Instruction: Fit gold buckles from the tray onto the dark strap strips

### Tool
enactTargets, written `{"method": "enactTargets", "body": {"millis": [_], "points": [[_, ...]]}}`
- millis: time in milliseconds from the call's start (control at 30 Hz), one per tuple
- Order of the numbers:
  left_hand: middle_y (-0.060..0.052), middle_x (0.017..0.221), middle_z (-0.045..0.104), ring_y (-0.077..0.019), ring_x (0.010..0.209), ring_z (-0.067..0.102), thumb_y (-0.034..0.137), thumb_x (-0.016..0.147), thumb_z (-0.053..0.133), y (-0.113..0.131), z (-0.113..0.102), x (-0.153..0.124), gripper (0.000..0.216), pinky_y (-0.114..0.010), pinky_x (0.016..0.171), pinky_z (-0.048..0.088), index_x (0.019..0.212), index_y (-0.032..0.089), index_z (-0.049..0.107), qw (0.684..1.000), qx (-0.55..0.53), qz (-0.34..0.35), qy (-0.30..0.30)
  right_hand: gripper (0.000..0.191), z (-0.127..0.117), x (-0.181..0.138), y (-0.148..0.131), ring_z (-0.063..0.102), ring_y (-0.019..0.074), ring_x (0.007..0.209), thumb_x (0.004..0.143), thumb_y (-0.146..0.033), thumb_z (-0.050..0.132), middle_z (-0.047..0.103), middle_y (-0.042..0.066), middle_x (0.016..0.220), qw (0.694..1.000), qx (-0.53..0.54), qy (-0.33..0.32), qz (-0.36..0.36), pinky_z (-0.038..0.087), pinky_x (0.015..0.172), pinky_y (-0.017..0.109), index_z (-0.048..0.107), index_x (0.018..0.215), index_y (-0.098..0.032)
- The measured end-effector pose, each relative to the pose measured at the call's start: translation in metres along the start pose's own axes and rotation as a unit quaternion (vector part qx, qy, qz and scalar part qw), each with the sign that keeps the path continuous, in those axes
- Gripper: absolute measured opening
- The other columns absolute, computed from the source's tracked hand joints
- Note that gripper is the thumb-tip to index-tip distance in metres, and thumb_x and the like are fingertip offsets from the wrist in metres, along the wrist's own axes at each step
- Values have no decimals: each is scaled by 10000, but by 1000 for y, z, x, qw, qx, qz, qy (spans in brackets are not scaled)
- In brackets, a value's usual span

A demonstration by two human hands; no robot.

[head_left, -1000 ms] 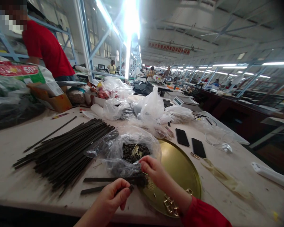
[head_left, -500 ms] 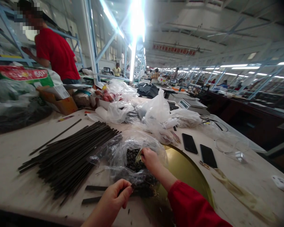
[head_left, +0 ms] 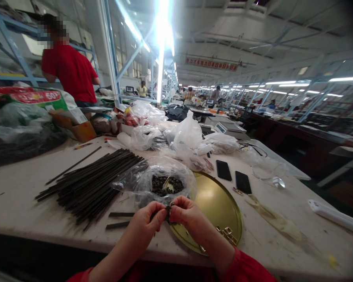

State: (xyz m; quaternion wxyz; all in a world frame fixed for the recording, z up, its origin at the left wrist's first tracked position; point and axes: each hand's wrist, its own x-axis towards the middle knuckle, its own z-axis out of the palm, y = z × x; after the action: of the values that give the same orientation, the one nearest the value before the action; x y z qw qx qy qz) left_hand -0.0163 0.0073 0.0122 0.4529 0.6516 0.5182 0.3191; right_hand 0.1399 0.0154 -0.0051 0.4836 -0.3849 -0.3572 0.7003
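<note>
My left hand point(head_left: 148, 217) and my right hand point(head_left: 186, 215) meet in front of the plastic bag, fingertips pinched together. Between them is a small dark piece point(head_left: 168, 211), mostly covered by the fingers, so its kind is hard to make out. Just beyond lies the open clear plastic bag point(head_left: 141, 172), holding many small dark pieces point(head_left: 159, 184) and a pale curved item. Under my right forearm is a round gold tray point(head_left: 214, 196) with several gold metal buckles point(head_left: 228, 235). Two short dark strips point(head_left: 120, 214) lie beside my left hand.
A fanned pile of long dark strips point(head_left: 97, 184) lies at left. Two black phones point(head_left: 223, 170) rest right of the tray. White plastic bags point(head_left: 188, 133) and a scale point(head_left: 229, 129) stand behind. A person in a red shirt point(head_left: 70, 70) is at the shelving.
My right hand has come out of the plastic bag and back toward me, meeting my left hand at the dark piece. The person in red has shifted and turned away.
</note>
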Motion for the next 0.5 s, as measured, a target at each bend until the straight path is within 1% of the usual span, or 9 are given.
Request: {"method": "enactTargets", "body": {"millis": [133,300,400,500], "points": [[66,518,461,-118,491,429,400,796,456,6,1,-12,261,-219,507,337,756,172,579,999,29,19,24,294,6,-11,4,507,76,464,571,-284,771,583,-48,519,1000,-1,7,-28,382,522,216,511,622,-156],[63,514,474,-129,497,452,398,796,448,12,-2,-21,266,-229,522,347,754,176,588,997,56,33,51,316,16,-22,1,509,84,474,556,-343,776,572,-49,518,996,-20,55,-67,386,533,226,546,658,-153],[66,502,477,-128,479,458,402,793,454,15,-5,-25,268,-227,512,351,745,176,589,997,43,36,52,333,24,-27,-1,516,88,484,538,-360,787,567,-44,514,993,-14,76,-86,390,532,225,556,647,-146],[66,498,480,-122,468,449,401,789,463,17,-9,-29,265,-220,494,349,737,172,586,998,6,42,52,326,34,-32,-2,524,88,496,535,-347,794,571,-42,546,992,17,86,-94,411,539,227,560,649,-151]]}}
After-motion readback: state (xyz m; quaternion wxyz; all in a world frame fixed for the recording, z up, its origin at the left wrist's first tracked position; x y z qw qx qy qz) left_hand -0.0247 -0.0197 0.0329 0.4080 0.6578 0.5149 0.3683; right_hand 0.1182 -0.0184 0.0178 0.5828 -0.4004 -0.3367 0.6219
